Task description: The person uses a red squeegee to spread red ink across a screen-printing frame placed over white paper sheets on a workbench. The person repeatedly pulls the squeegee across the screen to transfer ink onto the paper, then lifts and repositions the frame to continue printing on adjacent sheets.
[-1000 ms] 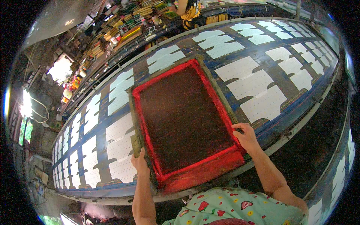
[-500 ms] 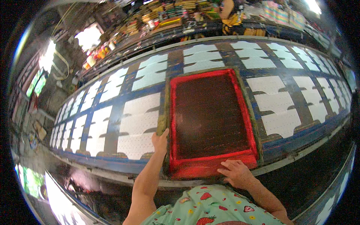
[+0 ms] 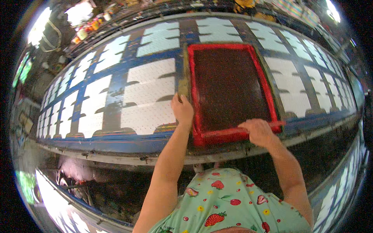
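A screen-printing frame [image 3: 229, 89] with dark mesh and a red border lies on the long table, between white cut pieces. My left hand [image 3: 182, 110] is closed on its left edge, near the lower part of that side. At the frame's near end, my right hand [image 3: 257, 131] has its fingers curled over a long red bar [image 3: 221, 134] lying crosswise. Blur hides whether this bar is a squeegee. White dotted pieces [image 3: 149, 91] lie to the left of the frame, and another white group [image 3: 287, 87] lies to its right.
Two rows of white pieces run along the blue and brown table [image 3: 155, 145]. A pale rail [image 3: 116, 158] edges its near side. Beyond the far edge stand containers [image 3: 87, 31]. Another table with white pieces [image 3: 338, 198] shows at the lower right.
The view has shifted, so the table and frame sit higher in the picture. My right hand's fingers, flatter on the frame's near end before, now curl over the red bar. My left hand stays on the frame's edge.
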Demonstrator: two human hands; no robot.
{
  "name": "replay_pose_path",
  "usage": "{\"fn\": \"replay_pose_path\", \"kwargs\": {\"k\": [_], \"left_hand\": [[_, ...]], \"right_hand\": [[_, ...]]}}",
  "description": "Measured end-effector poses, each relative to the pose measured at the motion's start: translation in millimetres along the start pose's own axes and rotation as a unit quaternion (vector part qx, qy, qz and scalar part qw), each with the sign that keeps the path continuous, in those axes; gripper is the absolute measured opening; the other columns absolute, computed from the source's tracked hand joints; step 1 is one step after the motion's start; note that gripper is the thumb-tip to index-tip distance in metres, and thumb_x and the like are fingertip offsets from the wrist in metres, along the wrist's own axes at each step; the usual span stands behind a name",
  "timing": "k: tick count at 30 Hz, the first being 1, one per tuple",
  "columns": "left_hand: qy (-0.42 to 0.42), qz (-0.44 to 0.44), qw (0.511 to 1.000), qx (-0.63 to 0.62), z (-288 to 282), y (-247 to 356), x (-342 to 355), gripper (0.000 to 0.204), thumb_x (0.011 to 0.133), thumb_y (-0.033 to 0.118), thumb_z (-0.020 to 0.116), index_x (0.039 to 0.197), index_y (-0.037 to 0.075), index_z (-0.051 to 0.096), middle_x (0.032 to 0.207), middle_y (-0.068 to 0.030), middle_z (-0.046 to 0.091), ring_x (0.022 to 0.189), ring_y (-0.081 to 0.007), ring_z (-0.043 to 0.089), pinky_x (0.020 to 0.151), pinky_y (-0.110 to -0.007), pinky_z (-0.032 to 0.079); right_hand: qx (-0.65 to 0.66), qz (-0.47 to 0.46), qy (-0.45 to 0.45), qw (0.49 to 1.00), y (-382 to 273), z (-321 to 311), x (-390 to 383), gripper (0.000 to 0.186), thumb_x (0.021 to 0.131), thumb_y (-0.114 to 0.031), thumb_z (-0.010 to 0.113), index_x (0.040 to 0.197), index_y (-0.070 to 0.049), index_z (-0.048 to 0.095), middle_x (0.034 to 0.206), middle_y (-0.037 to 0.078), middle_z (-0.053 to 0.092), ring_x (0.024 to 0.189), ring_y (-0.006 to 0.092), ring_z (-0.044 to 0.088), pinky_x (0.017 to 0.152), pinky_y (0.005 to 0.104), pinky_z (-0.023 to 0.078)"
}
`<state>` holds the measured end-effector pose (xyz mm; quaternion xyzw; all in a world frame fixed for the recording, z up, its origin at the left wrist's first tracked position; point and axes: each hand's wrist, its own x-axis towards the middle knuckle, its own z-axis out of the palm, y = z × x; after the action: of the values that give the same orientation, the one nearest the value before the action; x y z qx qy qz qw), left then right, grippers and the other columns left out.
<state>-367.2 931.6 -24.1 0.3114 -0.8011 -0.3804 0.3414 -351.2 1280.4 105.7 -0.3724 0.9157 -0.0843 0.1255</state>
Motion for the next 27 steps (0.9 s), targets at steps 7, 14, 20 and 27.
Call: {"fn": "replay_pose_path", "kwargs": {"k": [7, 14, 20, 27], "left_hand": [[0.002, 0.040, 0.999, -0.036, 6.4, -5.8, 2.6, 0.049, 0.111, 0.024, 0.060, 0.149, -0.008, 0.060, 0.142, -0.0318, 0.065, 0.133, -0.0480, 0.061, 0.117, -0.053, 0.045], [-0.072, -0.032, 0.994, -0.077, -3.1, 6.8, 2.5, 0.052, 0.114, 0.023, 0.056, 0.156, -0.007, 0.053, 0.154, -0.0294, 0.060, 0.144, -0.0446, 0.056, 0.123, -0.048, 0.042], [-0.083, -0.046, 0.990, -0.108, -8.9, 12.0, 1.9, 0.050, 0.114, 0.021, 0.056, 0.155, -0.007, 0.053, 0.151, -0.0280, 0.062, 0.141, -0.0408, 0.060, 0.120, -0.045, 0.044], [-0.047, -0.105, 0.985, -0.130, -6.6, 19.4, 5.6, 0.042, 0.118, 0.019, 0.048, 0.149, -0.006, 0.063, 0.142, -0.0200, 0.070, 0.131, -0.0298, 0.065, 0.115, -0.039, 0.048]], "right_hand": [[-0.015, -0.007, 0.052, 0.998, -7.9, 26.2, -31.5, 0.049, 0.086, -0.007, 0.066, 0.133, -0.012, 0.078, 0.130, 0.014, 0.077, 0.122, 0.0367, 0.072, 0.108, 0.0499, 0.056], [-0.032, -0.061, 0.200, 0.977, 6.0, 52.9, -8.9, 0.051, 0.085, -0.002, 0.065, 0.133, -0.012, 0.077, 0.127, 0.011, 0.076, 0.119, 0.0342, 0.072, 0.102, 0.0502, 0.057], [-0.070, -0.083, 0.232, 0.967, 54.5, 46.7, 82.8, 0.050, 0.088, -0.007, 0.065, 0.137, -0.016, 0.075, 0.129, 0.011, 0.074, 0.119, 0.0340, 0.071, 0.105, 0.0488, 0.054], [-0.098, -0.096, 0.257, 0.957, 125.4, 13.4, 239.9, 0.041, 0.093, -0.011, 0.065, 0.132, -0.019, 0.076, 0.116, 0.009, 0.076, 0.115, 0.0328, 0.072, 0.099, 0.0486, 0.056]]}}
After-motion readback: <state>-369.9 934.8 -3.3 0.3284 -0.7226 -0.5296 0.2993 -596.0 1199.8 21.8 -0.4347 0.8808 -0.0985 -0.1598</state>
